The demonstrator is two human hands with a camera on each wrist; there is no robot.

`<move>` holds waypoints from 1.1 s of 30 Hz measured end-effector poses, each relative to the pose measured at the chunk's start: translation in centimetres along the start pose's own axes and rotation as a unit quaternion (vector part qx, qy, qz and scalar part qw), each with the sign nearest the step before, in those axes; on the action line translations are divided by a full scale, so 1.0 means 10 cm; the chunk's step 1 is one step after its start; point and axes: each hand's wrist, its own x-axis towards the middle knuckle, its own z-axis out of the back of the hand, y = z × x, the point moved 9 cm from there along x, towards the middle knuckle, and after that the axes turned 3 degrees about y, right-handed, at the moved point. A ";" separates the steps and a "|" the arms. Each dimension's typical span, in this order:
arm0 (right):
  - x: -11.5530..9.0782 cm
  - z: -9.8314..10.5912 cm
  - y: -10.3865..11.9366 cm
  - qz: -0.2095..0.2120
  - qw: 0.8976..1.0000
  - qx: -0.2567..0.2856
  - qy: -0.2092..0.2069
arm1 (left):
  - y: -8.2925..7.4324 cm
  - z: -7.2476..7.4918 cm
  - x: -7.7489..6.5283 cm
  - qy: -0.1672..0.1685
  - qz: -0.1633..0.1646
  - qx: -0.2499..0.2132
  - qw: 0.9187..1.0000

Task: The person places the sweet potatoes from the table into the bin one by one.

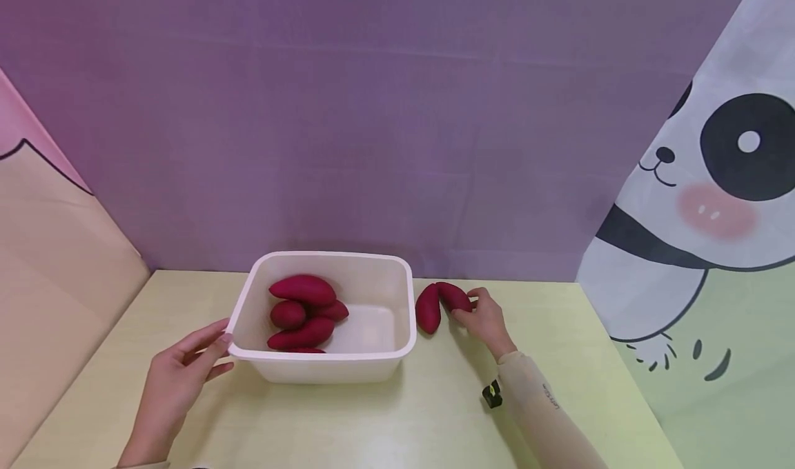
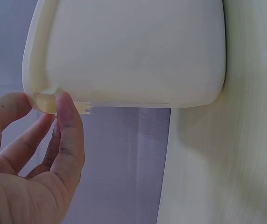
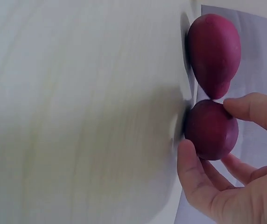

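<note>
A white plastic tub (image 1: 323,368) stands on the table, with several dark red sweet potatoes (image 1: 303,290) piled in its left half. My left hand (image 1: 186,372) pinches the tub's rim at the near left corner, thumb and fingers on either side of the edge in the left wrist view. To the right of the tub lie two more sweet potatoes, one upright along the tub's side (image 1: 428,309) and one slanting (image 1: 454,296). My right hand (image 1: 487,321) has its thumb and fingers round the slanting sweet potato (image 3: 211,129), whose far end meets its neighbour (image 3: 214,51).
The pale wood-patterned table (image 1: 435,414) ends at a purple backdrop (image 1: 373,145) close behind the tub. A panda-print sheet (image 1: 714,179) hangs at the right, and a peach sheet (image 1: 56,283) borders the left. A small black object (image 1: 492,394) is beside the right sleeve.
</note>
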 end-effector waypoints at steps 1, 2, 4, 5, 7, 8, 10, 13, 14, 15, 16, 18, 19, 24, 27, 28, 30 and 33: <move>0.01 0.00 -0.01 -0.004 1.000 0.005 -0.001 | 0.00 0.00 0.00 0.000 0.000 0.002 1.000; 0.01 0.00 -0.02 -0.007 1.000 0.009 -0.002 | 0.01 0.01 0.00 0.000 0.000 0.003 1.000; 0.03 0.00 -0.06 -0.017 1.000 0.014 -0.003 | 0.01 0.01 -0.01 0.001 0.000 0.004 1.000; 0.03 0.00 -0.08 -0.023 1.000 0.018 -0.002 | 0.01 0.01 -0.01 0.002 0.000 0.003 1.000; 0.04 0.00 -0.10 -0.026 0.999 0.020 -0.001 | 0.00 0.01 -0.01 0.002 -0.001 0.003 1.000; 0.05 -0.01 -0.10 -0.025 0.999 0.021 0.000 | 0.00 0.01 -0.01 0.003 -0.001 0.003 1.000; 0.07 -0.02 -0.10 -0.023 0.999 0.027 0.002 | 0.00 0.01 -0.01 0.002 -0.001 0.002 1.000; 0.10 -0.04 -0.09 -0.018 0.999 0.038 0.006 | 0.00 0.01 -0.01 0.001 0.000 0.003 1.000; 0.11 -0.04 -0.08 -0.014 0.999 0.040 0.007 | -0.01 0.01 -0.01 0.001 0.000 0.003 1.000; 0.12 -0.04 -0.07 -0.012 0.999 0.042 0.006 | -0.01 0.01 -0.01 0.000 0.000 0.004 1.000; 0.13 -0.04 -0.07 -0.008 0.999 0.044 0.005 | -0.01 0.01 -0.01 0.000 0.000 0.004 1.000; 0.14 -0.03 -0.05 -0.003 0.999 0.046 0.001 | -0.01 0.00 -0.01 0.001 -0.001 0.004 1.000; 0.15 -0.03 -0.04 -0.001 0.999 0.048 -0.002 | -0.01 -0.01 -0.01 0.001 -0.002 0.003 1.000; 0.15 0.01 -0.02 0.000 0.999 0.053 -0.011 | -0.02 -0.03 -0.01 0.002 -0.005 0.001 1.000; 0.17 0.04 -0.04 0.000 0.998 0.056 -0.011 | -0.02 -0.02 -0.01 0.002 -0.007 0.000 1.000; 0.18 0.06 -0.04 0.000 0.998 0.059 -0.011 | -0.02 -0.02 0.00 0.003 -0.008 0.000 1.000; 0.19 0.10 -0.03 0.002 0.998 0.065 -0.012 | -0.02 -0.02 0.00 0.003 -0.009 0.000 1.000; 0.19 0.17 0.04 0.007 0.998 0.069 -0.012 | -0.02 -0.01 0.00 0.001 -0.007 0.002 1.000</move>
